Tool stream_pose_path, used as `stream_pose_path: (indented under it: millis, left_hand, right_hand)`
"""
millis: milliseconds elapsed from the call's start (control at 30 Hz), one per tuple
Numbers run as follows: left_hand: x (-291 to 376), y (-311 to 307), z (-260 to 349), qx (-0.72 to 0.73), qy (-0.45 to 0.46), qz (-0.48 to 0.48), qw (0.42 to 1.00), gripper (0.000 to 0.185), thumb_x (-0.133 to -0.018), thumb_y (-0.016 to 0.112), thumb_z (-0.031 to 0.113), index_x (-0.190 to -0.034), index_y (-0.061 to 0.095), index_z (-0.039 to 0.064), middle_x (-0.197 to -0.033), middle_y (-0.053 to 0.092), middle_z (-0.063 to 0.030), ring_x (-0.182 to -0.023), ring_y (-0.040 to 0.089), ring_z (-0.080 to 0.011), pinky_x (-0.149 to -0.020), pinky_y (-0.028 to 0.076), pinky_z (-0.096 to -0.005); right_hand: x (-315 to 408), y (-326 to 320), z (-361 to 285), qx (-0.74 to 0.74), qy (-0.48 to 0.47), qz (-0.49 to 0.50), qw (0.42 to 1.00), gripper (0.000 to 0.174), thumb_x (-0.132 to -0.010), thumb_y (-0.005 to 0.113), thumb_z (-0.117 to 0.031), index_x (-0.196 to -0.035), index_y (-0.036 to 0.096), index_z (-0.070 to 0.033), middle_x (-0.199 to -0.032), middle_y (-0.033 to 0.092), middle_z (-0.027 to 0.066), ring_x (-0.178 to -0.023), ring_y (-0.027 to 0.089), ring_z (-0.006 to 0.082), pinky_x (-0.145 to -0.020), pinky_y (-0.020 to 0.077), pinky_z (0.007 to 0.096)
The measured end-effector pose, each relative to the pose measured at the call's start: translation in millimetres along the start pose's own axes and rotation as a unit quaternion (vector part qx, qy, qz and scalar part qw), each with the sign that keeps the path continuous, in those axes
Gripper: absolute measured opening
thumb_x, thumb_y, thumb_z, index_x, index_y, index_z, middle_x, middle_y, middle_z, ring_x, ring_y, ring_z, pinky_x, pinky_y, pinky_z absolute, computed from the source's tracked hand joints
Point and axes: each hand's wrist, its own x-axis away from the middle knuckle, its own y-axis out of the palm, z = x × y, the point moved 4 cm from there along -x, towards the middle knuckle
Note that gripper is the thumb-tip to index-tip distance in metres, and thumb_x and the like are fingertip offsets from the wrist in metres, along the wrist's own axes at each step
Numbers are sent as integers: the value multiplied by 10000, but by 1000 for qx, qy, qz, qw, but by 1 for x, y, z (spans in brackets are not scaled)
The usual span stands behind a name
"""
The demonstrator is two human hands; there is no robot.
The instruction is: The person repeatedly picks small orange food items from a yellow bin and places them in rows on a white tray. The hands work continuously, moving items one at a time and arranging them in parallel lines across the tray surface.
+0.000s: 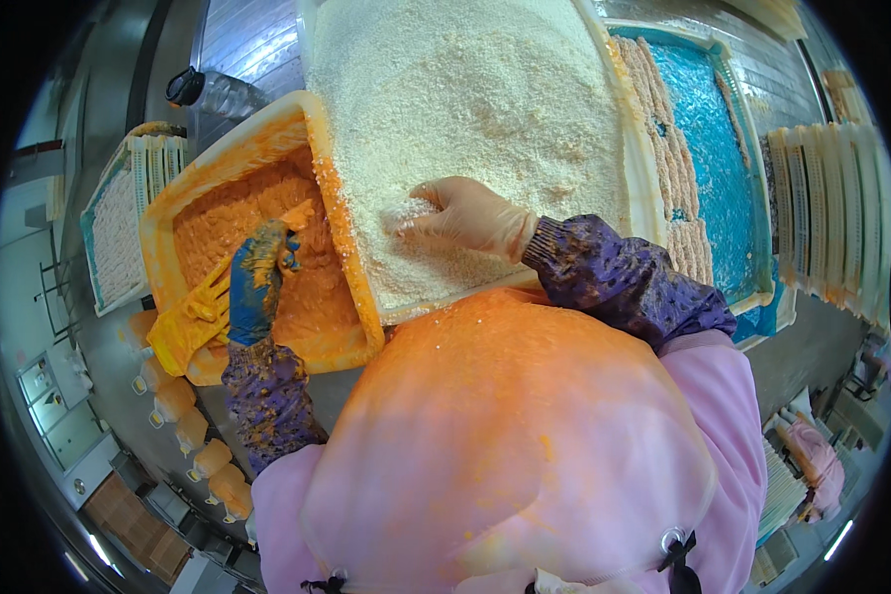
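Observation:
My left hand (pixel 258 278), in a blue glove smeared with orange batter, is over a cream plastic tub (pixel 258 132). Its curled fingers pinch an orange-coated piece (pixel 297 215) above the wet orange mixture (pixel 249 193). Beneath that wrist, a yellow rubber glove (pixel 193 315) drapes over the tub's near left corner. My right hand (pixel 479 215), in a thin pale glove, rests on white breadcrumbs (pixel 460 96) in a large bin (pixel 627 134). Its fingers close around a crumb-covered lump (pixel 408 213). What lies inside the crumbs is hidden.
To the right, a blue-lined tray (pixel 713 163) holds rows of breaded strips (pixel 672 160). Stacked trays (pixel 828 215) stand farther right. A bottle (pixel 219 93) lies at upper left, near another tray of breaded strips (pixel 115 230). Several orange-filled jugs (pixel 193 427) line the floor. Another person (pixel 817 464) is at lower right.

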Motion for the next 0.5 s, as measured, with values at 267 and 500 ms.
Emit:
stream_pose_path:
  millis: [267,500]
  left_hand:
    - [16,-49,-66,-228,-26,162,960,322,-1093,596,77,-1369,704,-49,-1277,751,-137,-1100,722,-234,-920,581,-355]
    - [33,-39,-14,-106,-26,69,992,297,-1064,715,145,-1295,757,-36,-1091,760,-68,-876,669,-131,-773,543,-293]
  right_hand:
    - [127,-114,38,-516,51,111,848,450,-1133,600,-469,-1285,682,-54,-687,361,-107,-565,353,12,-502,334,195]
    - [268,-309,151,-111,119,576,801,524,-1163,533,-459,-1489,596,-54,-872,570,-30,-745,524,87,-646,468,277]
